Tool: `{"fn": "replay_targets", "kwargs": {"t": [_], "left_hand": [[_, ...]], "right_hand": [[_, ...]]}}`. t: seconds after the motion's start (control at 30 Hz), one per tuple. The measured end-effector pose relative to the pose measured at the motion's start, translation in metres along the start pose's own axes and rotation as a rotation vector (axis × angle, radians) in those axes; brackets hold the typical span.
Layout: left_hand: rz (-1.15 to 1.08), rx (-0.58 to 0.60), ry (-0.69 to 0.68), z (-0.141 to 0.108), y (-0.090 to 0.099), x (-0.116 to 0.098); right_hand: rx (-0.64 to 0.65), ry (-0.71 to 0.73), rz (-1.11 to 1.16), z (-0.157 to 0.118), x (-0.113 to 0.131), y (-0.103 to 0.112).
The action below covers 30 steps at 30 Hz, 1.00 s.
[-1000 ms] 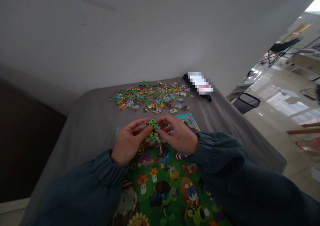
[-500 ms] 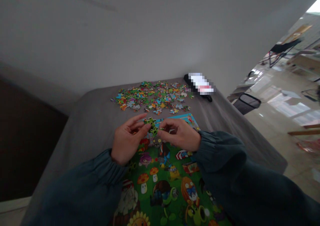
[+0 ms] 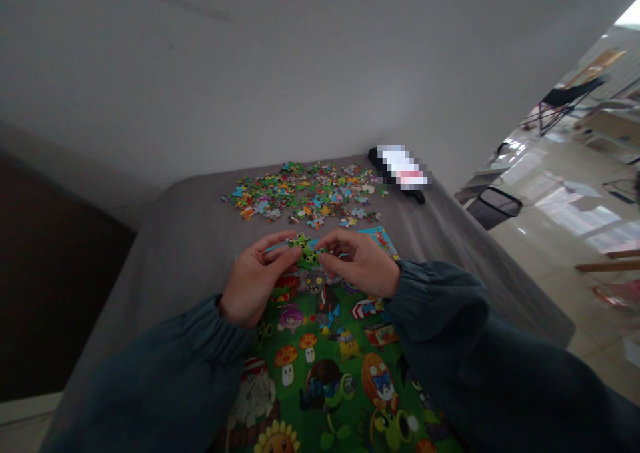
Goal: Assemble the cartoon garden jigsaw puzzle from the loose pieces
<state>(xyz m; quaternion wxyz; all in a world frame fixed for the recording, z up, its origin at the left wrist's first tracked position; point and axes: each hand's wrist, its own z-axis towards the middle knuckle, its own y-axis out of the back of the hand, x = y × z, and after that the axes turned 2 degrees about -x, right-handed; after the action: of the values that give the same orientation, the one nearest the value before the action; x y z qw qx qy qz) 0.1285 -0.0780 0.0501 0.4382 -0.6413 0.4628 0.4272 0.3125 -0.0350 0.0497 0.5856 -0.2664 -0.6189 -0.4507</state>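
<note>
My left hand (image 3: 256, 278) and my right hand (image 3: 359, 263) meet above a printed cartoon puzzle sheet (image 3: 320, 379), with their fingertips on a small cluster of green jigsaw pieces (image 3: 306, 253). The right thumb and fingers pinch the pieces from one side, and the left fingers press them from the other. Part of the cluster is hidden by my fingers. Beyond my hands lies a wide scattered spread of loose multicoloured jigsaw pieces (image 3: 305, 193). Dark green cuffed sleeves cover both forearms.
The sheet and loose pieces lie on a grey fabric-covered bed (image 3: 170, 253). A black object (image 3: 380, 163) with a blurred white item sits at the far corner. A wall rises behind. A mesh wastebasket (image 3: 495, 207) stands on the shiny floor to the right.
My left fingers have closed in from their spread position onto the green pieces. Both hands sit slightly closer together, and the cluster is more tightly held.
</note>
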Motion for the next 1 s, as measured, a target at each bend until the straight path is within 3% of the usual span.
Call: {"fn": "replay_targets", "kwargs": {"t": [0.17, 0.53, 1.0], "left_hand": [[0.019, -0.007, 0.003, -0.0002, 0.0004, 0.0004], [0.003, 0.01, -0.009, -0.0017, -0.0013, 0.0], [0.231, 0.01, -0.172, -0.0046, -0.0013, 0.0005]], "right_hand": [[-0.051, 0.007, 0.013, 0.0005, -0.0007, 0.0008], [-0.012, -0.072, 0.052, -0.0014, -0.0002, -0.0018], [-0.085, 0.064, -0.039, -0.0032, -0.0004, -0.0041]]}}
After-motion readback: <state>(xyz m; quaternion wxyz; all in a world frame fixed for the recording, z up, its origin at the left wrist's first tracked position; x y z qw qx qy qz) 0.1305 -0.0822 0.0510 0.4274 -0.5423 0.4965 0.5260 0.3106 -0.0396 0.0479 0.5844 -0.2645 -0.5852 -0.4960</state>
